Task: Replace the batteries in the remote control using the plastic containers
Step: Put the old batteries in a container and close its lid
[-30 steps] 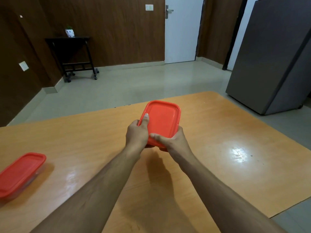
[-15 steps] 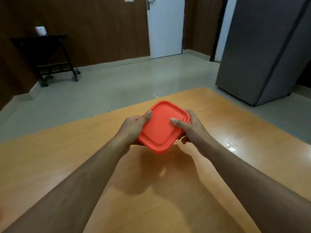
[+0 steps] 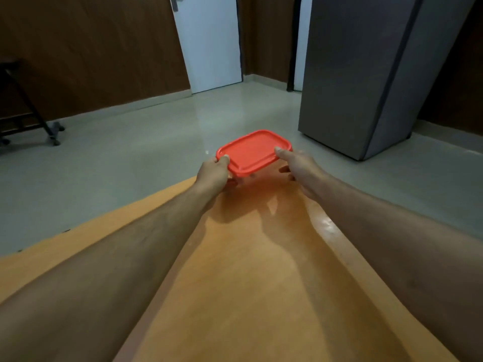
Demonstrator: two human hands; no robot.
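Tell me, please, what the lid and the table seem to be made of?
Lid: it looks like red plastic, smooth and matte, with a moulded raised rim. Table: probably wood or wood laminate under a glossy coat; the orange-brown top shows a bright reflection, but the grain is too blurred to say which.

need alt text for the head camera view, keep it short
Two bare hands, left hand and right hand, grip opposite ends of a red-lidded rectangular plastic container near the far edge of an orange wooden table. Behind stand a grey refrigerator and a white door.
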